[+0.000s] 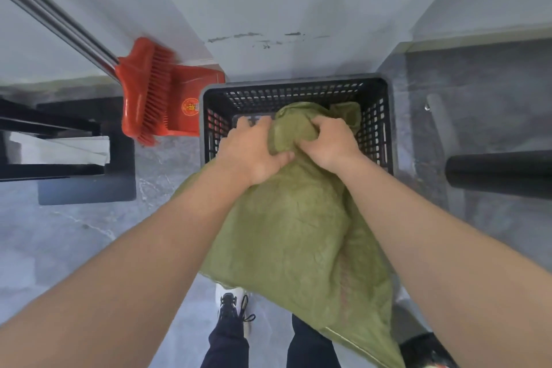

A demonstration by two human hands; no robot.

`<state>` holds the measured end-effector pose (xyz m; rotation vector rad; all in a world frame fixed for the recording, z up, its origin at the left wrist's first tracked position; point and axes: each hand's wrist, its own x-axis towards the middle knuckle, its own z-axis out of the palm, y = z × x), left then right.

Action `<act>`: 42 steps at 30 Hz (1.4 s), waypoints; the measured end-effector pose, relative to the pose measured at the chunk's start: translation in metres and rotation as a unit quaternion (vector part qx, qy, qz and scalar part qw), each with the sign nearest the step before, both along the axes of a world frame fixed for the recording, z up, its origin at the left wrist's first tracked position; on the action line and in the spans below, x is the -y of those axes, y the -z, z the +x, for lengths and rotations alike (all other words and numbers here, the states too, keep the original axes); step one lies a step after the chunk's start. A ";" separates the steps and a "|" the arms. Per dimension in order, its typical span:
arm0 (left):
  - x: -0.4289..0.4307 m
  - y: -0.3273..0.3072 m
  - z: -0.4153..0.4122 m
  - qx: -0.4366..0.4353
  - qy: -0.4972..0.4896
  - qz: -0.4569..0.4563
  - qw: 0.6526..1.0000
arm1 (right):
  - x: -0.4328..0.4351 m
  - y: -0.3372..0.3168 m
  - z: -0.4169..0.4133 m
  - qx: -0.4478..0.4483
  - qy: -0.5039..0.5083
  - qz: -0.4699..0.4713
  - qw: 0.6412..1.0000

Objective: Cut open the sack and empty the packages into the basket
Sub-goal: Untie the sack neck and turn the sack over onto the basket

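A green woven sack (pixel 295 230) hangs in front of me, its top end bunched over the near edge of a black slatted plastic basket (pixel 373 128) that stands against the wall. My left hand (pixel 254 152) grips the sack's left side near the top. My right hand (pixel 325 143) is clenched on the bunched top fabric, close beside the left. The sack's lower end reaches down past my legs. No packages show; the sack hides most of the basket's inside. No cutting tool is in view.
A red broom (pixel 143 92) and red dustpan (pixel 191 101) lean on the wall left of the basket. A black stand with white paper (pixel 59 149) sits at far left. A black cylinder (pixel 501 173) juts in at right. My shoe (pixel 233 308) is on the grey floor.
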<state>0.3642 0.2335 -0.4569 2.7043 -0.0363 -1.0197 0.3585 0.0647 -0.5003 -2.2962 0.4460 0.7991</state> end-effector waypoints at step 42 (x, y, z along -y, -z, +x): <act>-0.157 0.009 -0.091 0.041 -0.528 -0.159 0.833 | 0.003 -0.065 -0.064 0.122 -0.039 -0.064 0.990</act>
